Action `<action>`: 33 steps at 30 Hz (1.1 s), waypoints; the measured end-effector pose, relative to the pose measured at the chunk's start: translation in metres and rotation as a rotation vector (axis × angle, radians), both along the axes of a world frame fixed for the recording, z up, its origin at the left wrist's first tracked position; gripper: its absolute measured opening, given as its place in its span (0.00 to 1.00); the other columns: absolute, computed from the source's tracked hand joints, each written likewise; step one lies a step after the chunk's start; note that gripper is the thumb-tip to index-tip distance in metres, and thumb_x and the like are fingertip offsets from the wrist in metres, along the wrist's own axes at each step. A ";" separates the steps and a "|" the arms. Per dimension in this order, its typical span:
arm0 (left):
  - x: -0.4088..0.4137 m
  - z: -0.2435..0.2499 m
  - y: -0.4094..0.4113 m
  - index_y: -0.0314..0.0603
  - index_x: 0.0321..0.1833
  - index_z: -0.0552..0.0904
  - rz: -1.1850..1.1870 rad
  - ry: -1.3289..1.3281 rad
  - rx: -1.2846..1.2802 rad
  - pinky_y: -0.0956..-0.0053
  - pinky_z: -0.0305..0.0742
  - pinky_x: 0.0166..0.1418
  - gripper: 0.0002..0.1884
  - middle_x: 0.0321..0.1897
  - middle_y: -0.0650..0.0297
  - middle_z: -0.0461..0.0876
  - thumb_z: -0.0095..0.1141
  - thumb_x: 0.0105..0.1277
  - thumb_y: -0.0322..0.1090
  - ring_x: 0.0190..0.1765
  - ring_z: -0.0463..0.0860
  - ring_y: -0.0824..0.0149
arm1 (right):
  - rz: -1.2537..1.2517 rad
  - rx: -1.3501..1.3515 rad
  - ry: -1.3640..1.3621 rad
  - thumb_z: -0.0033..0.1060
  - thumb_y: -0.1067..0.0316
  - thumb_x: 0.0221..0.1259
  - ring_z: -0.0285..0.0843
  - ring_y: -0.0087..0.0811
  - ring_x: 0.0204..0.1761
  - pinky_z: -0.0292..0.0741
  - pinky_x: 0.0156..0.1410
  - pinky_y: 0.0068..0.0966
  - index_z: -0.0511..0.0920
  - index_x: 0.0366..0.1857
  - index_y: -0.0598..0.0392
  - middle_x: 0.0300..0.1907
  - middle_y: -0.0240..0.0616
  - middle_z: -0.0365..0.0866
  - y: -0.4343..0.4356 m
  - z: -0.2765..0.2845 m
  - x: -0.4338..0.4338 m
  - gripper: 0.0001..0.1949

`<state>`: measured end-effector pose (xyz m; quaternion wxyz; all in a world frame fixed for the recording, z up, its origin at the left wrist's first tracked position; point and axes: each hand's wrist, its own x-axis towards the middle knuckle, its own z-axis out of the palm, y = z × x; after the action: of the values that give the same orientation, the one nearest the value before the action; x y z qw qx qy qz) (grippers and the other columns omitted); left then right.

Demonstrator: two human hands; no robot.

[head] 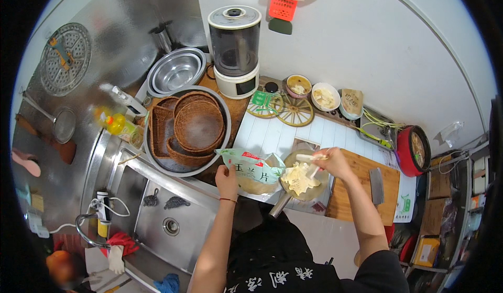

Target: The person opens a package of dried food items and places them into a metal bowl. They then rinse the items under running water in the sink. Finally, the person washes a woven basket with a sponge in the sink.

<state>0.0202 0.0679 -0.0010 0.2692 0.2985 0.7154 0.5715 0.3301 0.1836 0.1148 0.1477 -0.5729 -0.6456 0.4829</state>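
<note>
My left hand [226,183] pinches the left edge of a pale green plastic bag [253,171] that bears writing, with pale contents visible in its lower part. Right beside the bag is a small metal pan [310,194], its steel handle [280,205] pointing towards my body. Pale yellowish slices [300,178] lie heaped in the pan. My right hand [333,163] is above the pan's right side, its fingers closed on a whitish object [311,158]; whether that is a slice or a utensil I cannot tell.
A wooden cutting board [349,198] with a cleaver [376,185] lies to the right. Left are a steel sink [157,222] and a wide basin [147,151] of wicker baskets [199,126]. Several bowls [325,97] and a red pot [408,151] line the wall.
</note>
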 end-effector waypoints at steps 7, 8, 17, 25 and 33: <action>0.008 0.012 -0.009 0.32 0.38 0.75 -0.053 -0.125 -0.083 0.78 0.73 0.39 0.06 0.31 0.64 0.80 0.55 0.67 0.29 0.34 0.77 0.75 | 0.101 -0.028 -0.260 0.73 0.51 0.50 0.75 0.56 0.57 0.74 0.59 0.42 0.71 0.63 0.59 0.52 0.62 0.78 -0.009 -0.101 0.029 0.37; 0.007 0.012 -0.012 0.32 0.39 0.75 -0.047 -0.144 -0.078 0.77 0.73 0.40 0.06 0.32 0.63 0.80 0.55 0.67 0.29 0.34 0.78 0.74 | 0.161 0.113 -0.346 0.75 0.52 0.47 0.70 0.58 0.61 0.71 0.62 0.43 0.68 0.65 0.55 0.56 0.62 0.74 -0.017 -0.110 0.020 0.39; 0.015 0.005 -0.020 0.34 0.44 0.75 -0.100 -0.193 -0.088 0.78 0.73 0.40 0.09 0.36 0.64 0.78 0.56 0.67 0.32 0.36 0.76 0.74 | 0.187 0.300 -0.633 0.75 0.71 0.35 0.66 0.55 0.63 0.68 0.66 0.42 0.69 0.62 0.37 0.61 0.58 0.67 -0.025 -0.158 -0.003 0.41; 0.010 -0.018 -0.040 0.36 0.48 0.75 -0.090 -0.209 -0.084 0.77 0.75 0.40 0.12 0.41 0.64 0.77 0.58 0.66 0.34 0.41 0.77 0.72 | 0.388 0.025 -0.039 0.69 0.73 0.46 0.82 0.38 0.43 0.76 0.52 0.27 0.79 0.55 0.52 0.41 0.46 0.84 0.016 -0.119 0.031 0.26; 0.021 0.003 -0.041 0.34 0.47 0.75 -0.128 -0.221 -0.141 0.75 0.75 0.47 0.12 0.41 0.61 0.79 0.58 0.66 0.33 0.41 0.79 0.70 | 0.219 0.166 -0.313 0.61 0.68 0.58 0.83 0.40 0.38 0.77 0.50 0.30 0.84 0.42 0.57 0.37 0.48 0.85 0.021 -0.059 0.018 0.10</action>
<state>0.0409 0.0265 0.0021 0.4025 0.2595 0.6992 0.5308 0.3480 0.2050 0.0555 0.0391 -0.5531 -0.7568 0.3462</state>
